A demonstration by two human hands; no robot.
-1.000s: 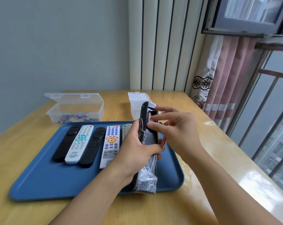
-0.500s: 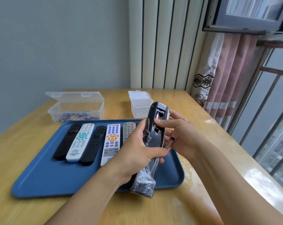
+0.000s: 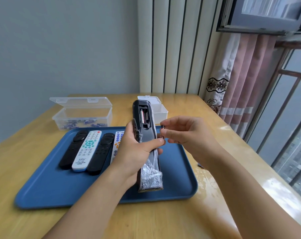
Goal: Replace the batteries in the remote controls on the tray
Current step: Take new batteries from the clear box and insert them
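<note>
The grey remote point(image 3: 145, 135), back up and partly wrapped in crinkled clear film, is held upright above the blue tray point(image 3: 48, 190) by the left hand point(image 3: 136, 152), whose fingers curl round its middle with the thumb across the back. Its battery bay is open at the top, and one cell point(image 3: 142, 116) sits in the left slot; the right slot looks empty, though glare makes that hard to confirm. Just beside the remote, the right hand point(image 3: 186, 135) pinches a small battery point(image 3: 162, 133) between thumb and forefinger, the other fingers loosely curled.

The likeliest trouble, I judge, is that small cell slipping from so light a pinch and rolling over the glossy table point(image 3: 163, 221) toward its right edge by the window bars. The loose film could also let the remote twist in the grip while the remaining cell is pried out.

There is open room: bare tray below the hands and bare table to the right. On the tray's left lie four other remotes point(image 3: 87, 149) close together, partly hidden by the left hand. Behind it stand an open clear box of batteries point(image 3: 82, 116) and a smaller white box point(image 3: 161, 109), both near enough to reach.
</note>
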